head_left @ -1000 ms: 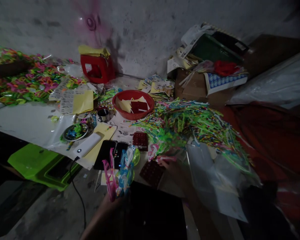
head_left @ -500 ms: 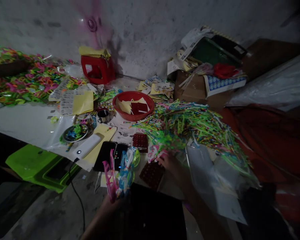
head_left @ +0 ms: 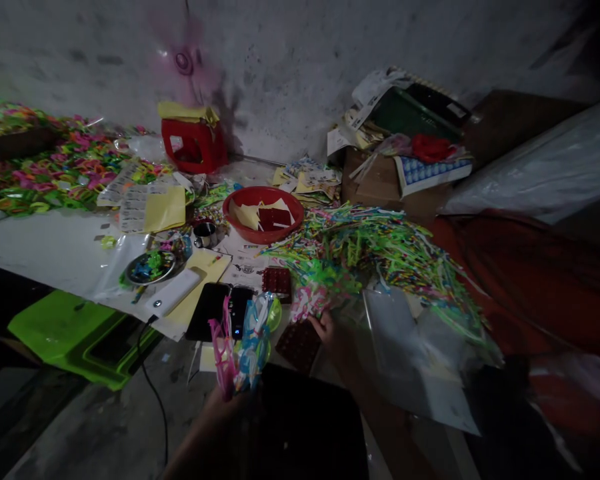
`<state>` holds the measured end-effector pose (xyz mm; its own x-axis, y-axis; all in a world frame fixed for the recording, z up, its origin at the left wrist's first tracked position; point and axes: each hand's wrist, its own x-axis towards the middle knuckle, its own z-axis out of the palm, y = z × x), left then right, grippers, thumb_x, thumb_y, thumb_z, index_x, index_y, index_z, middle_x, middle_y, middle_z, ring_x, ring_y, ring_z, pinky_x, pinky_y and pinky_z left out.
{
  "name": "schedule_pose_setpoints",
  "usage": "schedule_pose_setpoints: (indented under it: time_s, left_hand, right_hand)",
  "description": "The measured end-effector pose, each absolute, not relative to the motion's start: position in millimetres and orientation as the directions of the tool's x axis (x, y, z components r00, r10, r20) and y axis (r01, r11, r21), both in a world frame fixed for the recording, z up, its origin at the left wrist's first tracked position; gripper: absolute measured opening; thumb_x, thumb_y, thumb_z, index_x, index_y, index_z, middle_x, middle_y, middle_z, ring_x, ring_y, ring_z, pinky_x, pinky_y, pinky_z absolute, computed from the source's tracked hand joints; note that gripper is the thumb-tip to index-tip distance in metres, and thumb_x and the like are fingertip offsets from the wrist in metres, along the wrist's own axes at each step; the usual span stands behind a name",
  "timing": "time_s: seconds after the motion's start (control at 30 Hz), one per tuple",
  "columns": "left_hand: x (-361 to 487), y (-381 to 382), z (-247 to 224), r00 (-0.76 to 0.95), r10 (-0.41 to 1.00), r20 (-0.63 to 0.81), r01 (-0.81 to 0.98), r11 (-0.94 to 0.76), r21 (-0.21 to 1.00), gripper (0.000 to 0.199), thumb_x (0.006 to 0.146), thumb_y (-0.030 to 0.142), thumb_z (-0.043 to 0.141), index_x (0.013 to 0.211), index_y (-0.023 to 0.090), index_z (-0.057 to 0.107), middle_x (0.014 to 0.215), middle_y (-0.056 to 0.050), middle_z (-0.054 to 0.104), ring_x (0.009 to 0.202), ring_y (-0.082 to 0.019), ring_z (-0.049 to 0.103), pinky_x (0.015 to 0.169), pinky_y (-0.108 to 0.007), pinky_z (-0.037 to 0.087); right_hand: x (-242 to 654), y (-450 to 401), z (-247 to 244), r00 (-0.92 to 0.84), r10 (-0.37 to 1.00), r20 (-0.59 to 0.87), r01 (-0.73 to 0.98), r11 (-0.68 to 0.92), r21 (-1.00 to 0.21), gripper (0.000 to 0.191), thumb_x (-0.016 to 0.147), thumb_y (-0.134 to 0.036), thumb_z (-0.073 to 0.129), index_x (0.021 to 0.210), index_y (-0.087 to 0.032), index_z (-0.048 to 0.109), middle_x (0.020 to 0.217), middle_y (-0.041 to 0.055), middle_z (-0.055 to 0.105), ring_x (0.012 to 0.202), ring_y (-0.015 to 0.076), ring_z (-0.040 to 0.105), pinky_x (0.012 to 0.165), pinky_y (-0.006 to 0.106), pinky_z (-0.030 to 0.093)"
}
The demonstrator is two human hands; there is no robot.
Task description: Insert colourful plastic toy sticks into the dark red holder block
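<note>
My left hand [head_left: 227, 403], low in the middle, is closed round an upright bunch of plastic toy glasses [head_left: 254, 340] in pink, blue and white, with a yellow-green round part at their right. Its fingers are mostly behind the bunch. My right hand [head_left: 326, 330] reaches in from the lower right, thumb and finger pinched at the edge of a pink-and-white plastic piece [head_left: 310, 301], blurred by motion. Just below that hand lies a dark red studded sheet [head_left: 299, 345]. A smaller dark red studded block [head_left: 277, 283] is further back, beside a black phone-like device [head_left: 210, 313].
Behind my hands stand a red bowl [head_left: 237, 228] and a small metal cup [head_left: 205, 233]. Thin colourful strips [head_left: 380, 247] spread across the right. A white power bank [head_left: 177, 293] has a cable hanging off the edge. Clear plastic bags [head_left: 395, 327] lie at right.
My right hand has shifted slightly left and down, and the pink-and-white piece by its fingertips looks larger and more smeared. My left hand stays nearly where it was. The whole view has turned a little.
</note>
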<state>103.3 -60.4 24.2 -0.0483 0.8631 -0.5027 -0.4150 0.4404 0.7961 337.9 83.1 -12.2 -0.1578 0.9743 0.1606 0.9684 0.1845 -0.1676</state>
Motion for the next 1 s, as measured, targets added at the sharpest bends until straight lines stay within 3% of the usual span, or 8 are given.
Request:
schedule_pose_setpoints:
  time_s: [0.1, 0.2, 0.27, 0.4, 0.7, 0.83, 0.9, 1.0]
  left_hand:
    - [102.1, -65.1, 15.4, -0.047, 0.861, -0.506, -0.421, 0.443, 0.792, 0.043, 0.050, 0.038, 0.085, 0.079, 0.015, 0.063, 0.059, -0.002, 0.066, 0.055, -0.017, 0.063, 0.053, -0.024, 0.050]
    - [104.6, -66.7, 11.7, -0.066, 0.861, -0.504, -0.431, 0.431, 0.793, 0.043, 0.050, 0.039, 0.084, 0.078, 0.015, 0.063, 0.057, -0.001, 0.066, 0.051, -0.015, 0.061, 0.050, -0.023, 0.049]
    - [106.7, -66.8, 12.6, -0.072, 0.858, -0.508, -0.429, 0.433, 0.792, 0.045, 0.048, 0.040, 0.085, 0.078, 0.015, 0.063, 0.057, -0.002, 0.066, 0.051, -0.016, 0.061, 0.050, -0.024, 0.049]
    - [106.9, -66.7, 15.7, -0.062, 0.851, -0.521, -0.398, 0.458, 0.795, 0.045, 0.047, 0.040, 0.085, 0.078, 0.015, 0.064, 0.059, -0.002, 0.066, 0.056, -0.019, 0.063, 0.054, -0.027, 0.051]
    - [112.4, -68.3, 12.6, -0.128, 0.854, -0.505, -0.405, 0.420, 0.812, 0.057, 0.042, 0.052, 0.084, 0.079, 0.013, 0.064, 0.061, -0.003, 0.064, 0.055, -0.017, 0.060, 0.052, -0.026, 0.049]
    - [122.0, -68.7, 22.3, -0.107, 0.839, -0.534, -0.403, 0.454, 0.794, 0.055, 0.044, 0.054, 0.083, 0.077, 0.014, 0.064, 0.056, -0.001, 0.062, 0.050, -0.015, 0.057, 0.048, -0.024, 0.045]
    - [127.1, -67.0, 25.5, -0.105, 0.833, -0.544, -0.419, 0.459, 0.783, 0.052, 0.049, 0.051, 0.083, 0.081, 0.015, 0.064, 0.058, 0.001, 0.061, 0.051, -0.013, 0.056, 0.050, -0.022, 0.045]
    - [133.2, -62.0, 25.5, -0.044, 0.873, -0.486, -0.393, 0.432, 0.812, 0.049, 0.053, 0.043, 0.083, 0.090, 0.016, 0.065, 0.071, -0.001, 0.066, 0.065, -0.014, 0.059, 0.062, -0.022, 0.048]
  right_hand:
    - [338.8, 51.0, -34.3, -0.224, 0.939, 0.262, 0.935, 0.282, -0.213, 0.044, 0.094, -0.046, 0.032, 0.092, -0.017, 0.065, 0.075, 0.0083, 0.071, 0.065, 0.0186, 0.066, 0.059, 0.027, 0.048]
    - [338.2, 22.3, -60.8, -0.441, 0.824, 0.355, 0.853, 0.508, -0.118, 0.050, 0.086, -0.052, 0.045, 0.119, -0.016, 0.058, 0.120, 0.0147, 0.062, 0.110, 0.0275, 0.057, 0.089, 0.040, 0.047]
    - [340.3, 10.4, -74.7, -0.506, 0.792, 0.342, 0.825, 0.560, -0.074, 0.059, 0.082, -0.049, 0.053, 0.132, -0.018, 0.047, 0.134, 0.0138, 0.052, 0.122, 0.0291, 0.047, 0.097, 0.044, 0.042]
    - [350.3, 5.2, -80.9, -0.504, 0.816, 0.283, 0.822, 0.554, -0.133, 0.055, 0.084, -0.037, 0.054, 0.136, -0.022, 0.044, 0.138, 0.0105, 0.048, 0.127, 0.0268, 0.044, 0.100, 0.044, 0.041]
    - [358.7, 23.7, -64.5, -0.518, 0.834, 0.188, 0.786, 0.551, -0.279, 0.051, 0.087, -0.038, 0.050, 0.135, -0.021, 0.045, 0.141, 0.0119, 0.044, 0.131, 0.0291, 0.038, 0.103, 0.051, 0.038]
    - [343.6, 11.1, -51.7, -0.349, 0.915, 0.202, 0.757, 0.402, -0.515, 0.046, 0.086, -0.038, 0.049, 0.127, -0.016, 0.053, 0.137, 0.0159, 0.048, 0.128, 0.0302, 0.041, 0.103, 0.051, 0.038]
    - [328.6, -3.3, -34.4, -0.272, 0.957, 0.104, 0.652, 0.263, -0.712, 0.038, 0.087, -0.038, 0.046, 0.118, -0.018, 0.058, 0.125, 0.0134, 0.058, 0.119, 0.0266, 0.050, 0.100, 0.046, 0.041]
    - [303.4, -27.4, -1.5, -0.365, 0.922, -0.126, 0.372, 0.021, -0.928, 0.025, 0.087, -0.033, 0.048, 0.104, -0.022, 0.061, 0.107, 0.0056, 0.065, 0.102, 0.0197, 0.060, 0.092, 0.035, 0.047]
